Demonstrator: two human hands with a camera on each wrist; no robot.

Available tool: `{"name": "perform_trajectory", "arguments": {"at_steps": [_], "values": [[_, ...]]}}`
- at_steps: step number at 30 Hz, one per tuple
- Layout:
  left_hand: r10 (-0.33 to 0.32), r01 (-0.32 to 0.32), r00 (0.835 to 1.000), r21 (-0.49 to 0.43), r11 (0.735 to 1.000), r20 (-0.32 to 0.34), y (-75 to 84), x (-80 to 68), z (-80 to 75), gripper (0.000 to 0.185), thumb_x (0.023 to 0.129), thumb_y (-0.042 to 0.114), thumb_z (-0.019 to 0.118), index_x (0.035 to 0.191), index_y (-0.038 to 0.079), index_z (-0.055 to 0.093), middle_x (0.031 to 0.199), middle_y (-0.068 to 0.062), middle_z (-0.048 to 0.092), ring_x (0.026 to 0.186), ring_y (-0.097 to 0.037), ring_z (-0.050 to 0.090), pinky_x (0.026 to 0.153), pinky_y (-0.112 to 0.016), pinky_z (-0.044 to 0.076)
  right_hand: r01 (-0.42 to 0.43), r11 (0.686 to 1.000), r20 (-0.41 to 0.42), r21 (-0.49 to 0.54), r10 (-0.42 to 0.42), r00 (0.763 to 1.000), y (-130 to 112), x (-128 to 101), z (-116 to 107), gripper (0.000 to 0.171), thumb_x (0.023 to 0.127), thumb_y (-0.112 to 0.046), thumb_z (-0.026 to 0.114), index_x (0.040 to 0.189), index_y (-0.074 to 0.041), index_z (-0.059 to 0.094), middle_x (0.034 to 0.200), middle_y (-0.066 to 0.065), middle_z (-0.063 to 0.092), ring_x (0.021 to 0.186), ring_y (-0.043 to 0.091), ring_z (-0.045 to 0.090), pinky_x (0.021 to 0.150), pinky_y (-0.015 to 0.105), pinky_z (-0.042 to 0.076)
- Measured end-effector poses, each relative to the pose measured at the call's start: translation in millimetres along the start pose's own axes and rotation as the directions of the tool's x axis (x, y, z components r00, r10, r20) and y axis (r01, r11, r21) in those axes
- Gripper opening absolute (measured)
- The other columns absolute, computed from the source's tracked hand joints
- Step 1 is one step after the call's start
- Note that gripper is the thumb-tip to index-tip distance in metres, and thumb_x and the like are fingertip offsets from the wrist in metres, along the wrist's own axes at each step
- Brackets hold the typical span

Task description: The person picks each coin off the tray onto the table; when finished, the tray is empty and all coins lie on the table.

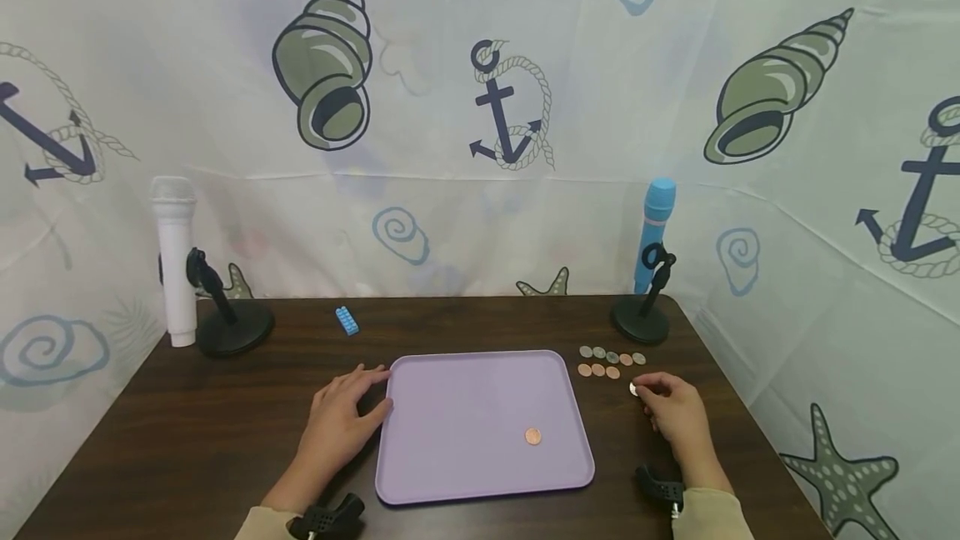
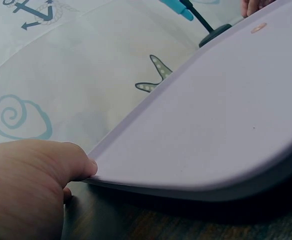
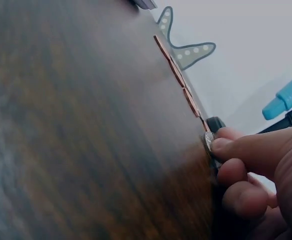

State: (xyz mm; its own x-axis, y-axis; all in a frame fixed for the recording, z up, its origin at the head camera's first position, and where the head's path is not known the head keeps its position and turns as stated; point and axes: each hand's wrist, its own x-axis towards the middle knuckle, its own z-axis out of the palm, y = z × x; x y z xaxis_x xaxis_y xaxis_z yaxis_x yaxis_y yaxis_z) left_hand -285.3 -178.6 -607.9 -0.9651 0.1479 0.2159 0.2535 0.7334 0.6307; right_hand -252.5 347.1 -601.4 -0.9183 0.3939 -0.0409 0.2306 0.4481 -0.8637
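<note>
Between the thumb and curled fingers of the right hand [image 1: 678, 415] sits a small silver coin [image 1: 633, 389], pinched at its rim and tipped up on edge against the dark wooden table [image 1: 187, 432]. The right-wrist view shows the same pinch closely: the fingertips [image 3: 221, 145] clamp the silver coin [image 3: 208, 142] where it meets the wood. It is likely light, rigid and thin, and its smooth metal faces should slip easily, so the rim is the sensible place to hold it; lying flat it would be hard to lift without tilting it first.

Just beyond those fingers lie 2 short rows of loose coins [image 1: 611, 362], 8 in all, some copper and some grey, apart from the pinched one.

Across from them, the left hand [image 1: 341, 423] rests with relaxed fingers, its fingertips [image 2: 81, 167] touching the near left edge of the purple tray [image 1: 420, 440]. 1 copper coin [image 1: 532, 437] lies on the tray, towards its right side.

Farther off stand a blue toy brick [image 1: 347, 320], a white microphone [image 1: 175, 261] and a blue microphone [image 1: 655, 232] on black stands.

No brand, label or writing can be read; the coin faces are too small to make out.
</note>
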Motion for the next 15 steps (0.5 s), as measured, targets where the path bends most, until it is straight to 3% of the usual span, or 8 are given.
{"name": "perform_trajectory", "arguments": {"at_steps": [4, 10, 15], "values": [[0.001, -0.001, 1.0, 0.003, 1.0, -0.001, -0.4, -0.2, 0.3, 0.048, 0.1, 0.031, 0.079, 0.146, 0.022, 0.07, 0.159, -0.007, 0.063, 0.159, -0.042, 0.044, 0.123, -0.07, 0.02, 0.03, 0.994, -0.008, -0.107, -0.031, 0.999, 0.7, -1.0, -0.2, 0.019, 0.1, -0.017, 0.078, 0.114, -0.005, 0.082, 0.112, 0.016, 0.056, 0.07, 0.019, 0.061, 0.053, 0.029, 0.053], [-0.002, 0.002, 1.0, 0.005, 1.0, 0.003, -0.4, -0.8, -0.1, 0.048, 0.1, 0.031, 0.079, 0.146, 0.021, 0.07, 0.159, -0.008, 0.063, 0.159, -0.042, 0.044, 0.123, -0.07, 0.02, 0.093, 0.971, -0.002, -0.22, -0.096, 0.995, -2.6, -3.6, 0.4, 0.026, 0.104, -0.023, 0.075, 0.124, -0.009, 0.082, 0.105, 0.012, 0.061, 0.081, 0.019, 0.058, 0.066, 0.029, 0.049], [-0.001, 0.001, 1.0, 0.007, 1.0, 0.0, -0.5, -0.8, 0.3, 0.048, 0.1, 0.031, 0.08, 0.146, 0.022, 0.07, 0.159, -0.007, 0.064, 0.159, -0.042, 0.044, 0.123, -0.07, 0.021, 0.095, 0.982, -0.008, -0.163, -0.097, 0.995, -4.2, -3.5, -0.4, 0.028, 0.105, -0.021, 0.072, 0.129, -0.008, 0.078, 0.104, 0.011, 0.058, 0.079, 0.019, 0.058, 0.067, 0.029, 0.049]]}}
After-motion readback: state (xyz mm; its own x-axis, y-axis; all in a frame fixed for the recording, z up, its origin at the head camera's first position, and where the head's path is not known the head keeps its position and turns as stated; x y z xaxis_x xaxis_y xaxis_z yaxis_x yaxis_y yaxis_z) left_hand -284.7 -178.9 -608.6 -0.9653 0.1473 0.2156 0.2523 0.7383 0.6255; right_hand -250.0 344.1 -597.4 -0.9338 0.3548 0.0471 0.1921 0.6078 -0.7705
